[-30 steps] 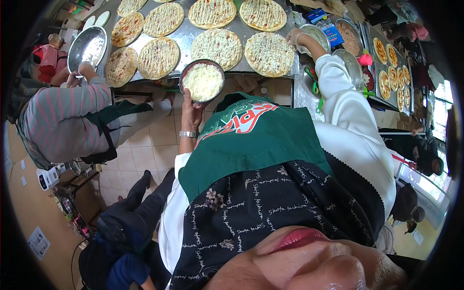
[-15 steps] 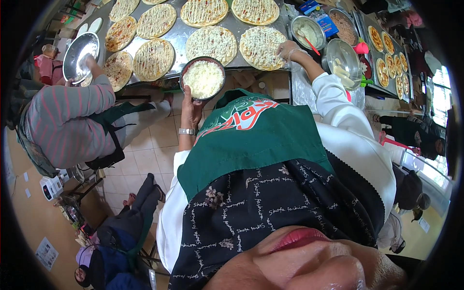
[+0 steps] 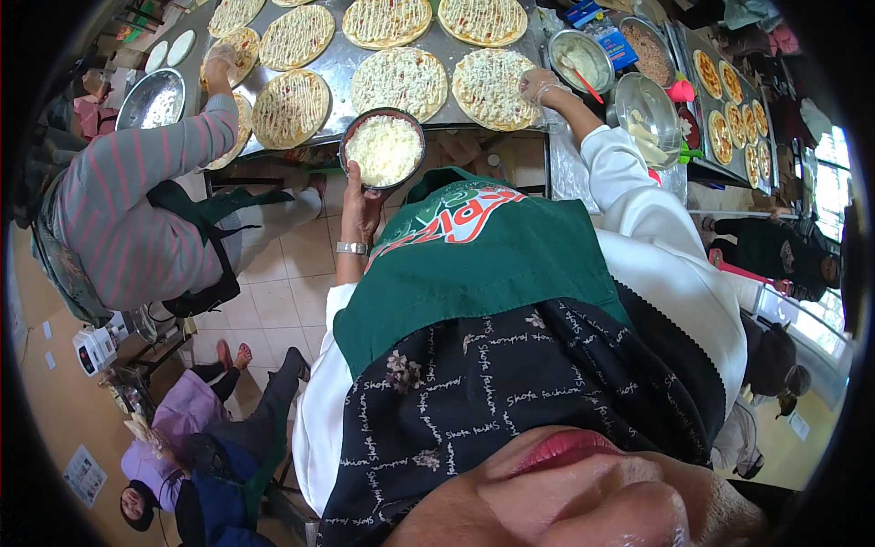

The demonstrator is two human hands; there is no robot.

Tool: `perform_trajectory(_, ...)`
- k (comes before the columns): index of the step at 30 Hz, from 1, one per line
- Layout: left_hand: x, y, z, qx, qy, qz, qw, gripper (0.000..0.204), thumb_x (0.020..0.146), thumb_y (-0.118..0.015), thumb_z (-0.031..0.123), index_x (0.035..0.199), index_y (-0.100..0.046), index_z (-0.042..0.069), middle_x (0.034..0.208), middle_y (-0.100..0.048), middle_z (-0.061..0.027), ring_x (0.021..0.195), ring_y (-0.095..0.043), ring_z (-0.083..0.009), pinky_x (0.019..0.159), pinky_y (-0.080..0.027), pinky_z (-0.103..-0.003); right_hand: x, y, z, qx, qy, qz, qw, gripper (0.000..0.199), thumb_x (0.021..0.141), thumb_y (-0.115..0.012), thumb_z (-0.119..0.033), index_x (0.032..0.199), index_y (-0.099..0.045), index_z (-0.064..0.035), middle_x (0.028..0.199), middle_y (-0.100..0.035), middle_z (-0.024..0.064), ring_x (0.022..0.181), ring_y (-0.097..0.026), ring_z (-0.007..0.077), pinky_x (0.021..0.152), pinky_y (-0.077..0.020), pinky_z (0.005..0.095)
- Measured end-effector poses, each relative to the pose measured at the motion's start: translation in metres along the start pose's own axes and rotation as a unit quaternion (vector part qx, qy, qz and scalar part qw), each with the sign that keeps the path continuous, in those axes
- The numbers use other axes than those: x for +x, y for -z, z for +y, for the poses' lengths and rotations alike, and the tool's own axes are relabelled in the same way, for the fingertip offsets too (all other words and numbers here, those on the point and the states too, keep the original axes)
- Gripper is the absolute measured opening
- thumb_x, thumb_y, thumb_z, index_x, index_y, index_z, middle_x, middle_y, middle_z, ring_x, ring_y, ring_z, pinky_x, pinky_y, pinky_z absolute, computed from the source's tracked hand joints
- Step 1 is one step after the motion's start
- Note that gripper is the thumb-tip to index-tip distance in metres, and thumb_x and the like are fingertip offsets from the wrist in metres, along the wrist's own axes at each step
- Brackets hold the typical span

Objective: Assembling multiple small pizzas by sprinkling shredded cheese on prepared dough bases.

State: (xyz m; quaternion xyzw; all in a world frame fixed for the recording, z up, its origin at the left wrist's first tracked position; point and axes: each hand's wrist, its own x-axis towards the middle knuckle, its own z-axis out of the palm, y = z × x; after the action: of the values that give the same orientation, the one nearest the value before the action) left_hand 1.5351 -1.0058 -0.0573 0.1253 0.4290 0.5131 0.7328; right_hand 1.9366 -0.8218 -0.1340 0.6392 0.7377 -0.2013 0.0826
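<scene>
My left hand (image 3: 363, 202) holds a dark round bowl (image 3: 343, 146) of grated white cheese (image 3: 386, 151), its thumb over the rim. The bowl hangs just off the table's front edge. My right hand (image 3: 544, 88), in a clear plastic glove, is at the right edge of an unbaked pizza (image 3: 492, 88) topped with sauce lines and white shreds. Its fingers are curled down together; what lies in them, if anything, is hidden. To the left lies another pizza (image 3: 398, 84) covered with white shreds. A pizza (image 3: 290, 110) beyond it shows sauce lines.
More pizzas cover the metal table (image 3: 342, 98). At right stand a steel bowl of white mixture (image 3: 581, 60), a large metal bowl (image 3: 649, 109) and a blue box (image 3: 617, 47). On my left a co-worker in a striped sleeve (image 3: 169, 150) reaches over the table beside a metal basin (image 3: 153, 98).
My right hand has shifted slightly up along the pizza's edge. My left hand and the bowl stay put. The co-worker's hand has gone from the basin to a pizza.
</scene>
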Motion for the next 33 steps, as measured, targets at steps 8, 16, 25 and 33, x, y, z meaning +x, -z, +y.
perform_trajectory(8,-0.008,-0.008,0.003,-0.019,-0.009,0.001,1.000,0.070,0.086,-0.053,0.048,0.135,-0.029,0.005,0.134,-0.041,-0.0110,0.120,-0.044,-0.0254,0.096,-0.040,-0.048,0.037,0.026,0.010,0.082,0.046,-0.049,0.994,0.018,0.062,-0.065,-0.015,0.079,-0.069,-0.0132,0.072,-0.066,0.0068,0.065,-0.061,0.0180,0.059,-0.0488,0.0327)
perform_trajectory(16,-0.011,-0.005,0.001,-0.019,-0.017,0.014,1.000,0.071,0.085,-0.053,0.050,0.135,-0.029,0.005,0.134,-0.042,-0.0108,0.119,-0.045,-0.0247,0.096,-0.040,-0.047,0.036,0.029,-0.042,-0.011,0.039,0.018,0.999,0.023,0.064,-0.062,-0.013,0.085,-0.069,-0.0149,0.086,-0.067,0.0073,0.080,-0.064,0.0233,0.072,-0.0504,0.0335)
perform_trajectory(25,-0.009,-0.003,-0.001,-0.009,-0.026,0.031,0.999,0.072,0.084,-0.054,0.052,0.133,-0.032,0.004,0.131,-0.045,-0.0102,0.117,-0.047,-0.0234,0.095,-0.041,-0.045,0.042,-0.005,-0.077,0.075,0.117,-0.071,0.988,0.019,0.063,-0.063,-0.017,0.081,-0.069,-0.0144,0.080,-0.067,0.0070,0.074,-0.064,0.0211,0.068,-0.0496,0.0310)
perform_trajectory(33,-0.006,0.002,-0.007,-0.022,-0.015,0.023,0.999,0.069,0.085,-0.053,0.050,0.133,-0.033,0.004,0.131,-0.045,-0.0102,0.116,-0.047,-0.0229,0.094,-0.042,-0.044,0.050,0.000,-0.071,0.051,0.130,0.008,0.990,0.014,0.067,-0.060,-0.019,0.078,-0.068,-0.0164,0.079,-0.067,0.0070,0.072,-0.064,0.0216,0.068,-0.0506,0.0327)
